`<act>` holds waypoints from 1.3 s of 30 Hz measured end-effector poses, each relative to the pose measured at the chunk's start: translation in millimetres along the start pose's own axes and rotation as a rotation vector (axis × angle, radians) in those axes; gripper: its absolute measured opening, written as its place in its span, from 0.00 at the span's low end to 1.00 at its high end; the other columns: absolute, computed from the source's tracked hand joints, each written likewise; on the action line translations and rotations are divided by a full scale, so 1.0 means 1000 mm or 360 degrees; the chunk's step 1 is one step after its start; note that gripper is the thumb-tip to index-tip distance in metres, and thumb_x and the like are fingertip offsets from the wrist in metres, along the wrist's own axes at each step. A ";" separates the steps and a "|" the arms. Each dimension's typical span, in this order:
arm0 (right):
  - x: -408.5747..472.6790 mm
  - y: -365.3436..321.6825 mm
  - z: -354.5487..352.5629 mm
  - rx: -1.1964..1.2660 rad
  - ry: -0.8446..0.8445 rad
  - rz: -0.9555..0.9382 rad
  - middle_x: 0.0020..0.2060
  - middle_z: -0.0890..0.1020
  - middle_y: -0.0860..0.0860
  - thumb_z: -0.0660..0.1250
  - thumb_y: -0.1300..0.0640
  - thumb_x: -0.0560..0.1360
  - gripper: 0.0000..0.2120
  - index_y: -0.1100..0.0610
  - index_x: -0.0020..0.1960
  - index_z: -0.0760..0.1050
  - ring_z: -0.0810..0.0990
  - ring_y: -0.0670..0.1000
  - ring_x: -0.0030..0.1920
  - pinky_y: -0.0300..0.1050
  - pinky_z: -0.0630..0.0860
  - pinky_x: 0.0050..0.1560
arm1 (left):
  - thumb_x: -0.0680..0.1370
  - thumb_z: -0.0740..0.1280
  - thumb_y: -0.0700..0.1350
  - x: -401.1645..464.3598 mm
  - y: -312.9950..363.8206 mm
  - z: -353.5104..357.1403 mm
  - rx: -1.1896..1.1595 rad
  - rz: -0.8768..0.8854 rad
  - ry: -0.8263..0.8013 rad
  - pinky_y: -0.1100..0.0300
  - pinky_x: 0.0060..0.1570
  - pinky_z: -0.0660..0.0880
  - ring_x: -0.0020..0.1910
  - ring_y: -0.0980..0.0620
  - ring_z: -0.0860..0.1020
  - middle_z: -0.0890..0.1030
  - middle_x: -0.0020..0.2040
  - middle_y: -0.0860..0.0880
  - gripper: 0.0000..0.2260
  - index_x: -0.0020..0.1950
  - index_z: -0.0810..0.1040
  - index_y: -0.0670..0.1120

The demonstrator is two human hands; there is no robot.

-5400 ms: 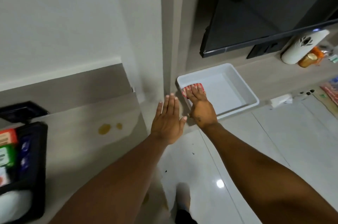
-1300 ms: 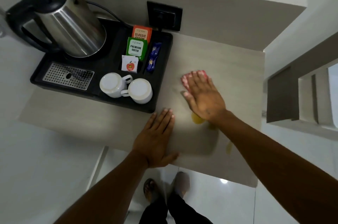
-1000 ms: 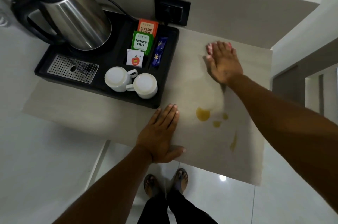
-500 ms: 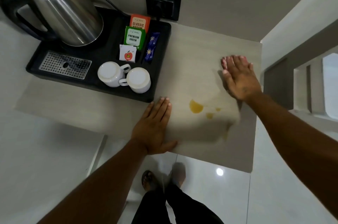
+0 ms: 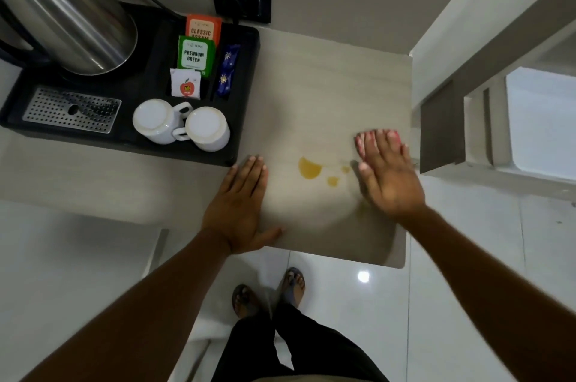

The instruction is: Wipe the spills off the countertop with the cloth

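My right hand (image 5: 388, 182) lay flat, grip open, pressing the soft, limp pink cloth (image 5: 371, 140) onto the pale wood-grain desk (image 5: 311, 94) just right of the yellow-orange spills (image 5: 309, 168), left hand (image 5: 240, 210) open-palmed bracing nearby; the cloth probably needs palm pressure, not pinching.

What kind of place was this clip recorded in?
Probably a hotel room's tea and coffee corner: a black tray on a small countertop holds a steel kettle, two upturned white cups and tea sachets, with a glossy tiled floor below.
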State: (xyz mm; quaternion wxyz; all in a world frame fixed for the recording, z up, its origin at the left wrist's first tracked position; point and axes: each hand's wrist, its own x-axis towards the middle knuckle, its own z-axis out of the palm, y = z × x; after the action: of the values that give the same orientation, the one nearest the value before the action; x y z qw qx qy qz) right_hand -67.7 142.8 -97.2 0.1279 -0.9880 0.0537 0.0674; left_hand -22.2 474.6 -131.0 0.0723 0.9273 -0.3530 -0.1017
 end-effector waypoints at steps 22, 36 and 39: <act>0.020 -0.107 0.031 0.0002 -0.0039 -0.0116 0.82 0.56 0.56 0.48 0.50 0.84 0.26 0.54 0.82 0.53 0.48 0.60 0.82 0.57 0.44 0.81 | 0.74 0.57 0.75 -0.006 0.006 -0.007 0.0009 -0.0106 -0.0053 0.41 0.82 0.48 0.84 0.40 0.47 0.50 0.84 0.36 0.53 0.83 0.48 0.36; -0.015 -0.114 0.041 -0.0007 -0.0025 -0.0284 0.81 0.57 0.55 0.48 0.50 0.84 0.26 0.53 0.82 0.54 0.48 0.59 0.82 0.59 0.48 0.81 | 0.73 0.59 0.75 -0.014 0.006 0.000 0.0025 -0.0206 0.0066 0.38 0.81 0.49 0.83 0.39 0.51 0.54 0.83 0.35 0.54 0.82 0.52 0.35; 0.044 -0.116 0.032 -0.0006 -0.0017 -0.0288 0.81 0.58 0.55 0.51 0.54 0.84 0.26 0.53 0.81 0.56 0.49 0.60 0.82 0.58 0.47 0.81 | 0.73 0.58 0.76 -0.014 0.006 0.000 0.0045 -0.0209 0.0076 0.39 0.81 0.50 0.84 0.39 0.51 0.54 0.83 0.35 0.54 0.82 0.52 0.36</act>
State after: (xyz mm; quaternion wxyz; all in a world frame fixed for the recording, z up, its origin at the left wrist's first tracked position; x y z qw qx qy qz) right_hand -13.6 258.7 -105.6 0.1319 -0.9887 -0.0366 0.0608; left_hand -36.5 479.4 -128.1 0.0607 0.9515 -0.2911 -0.0791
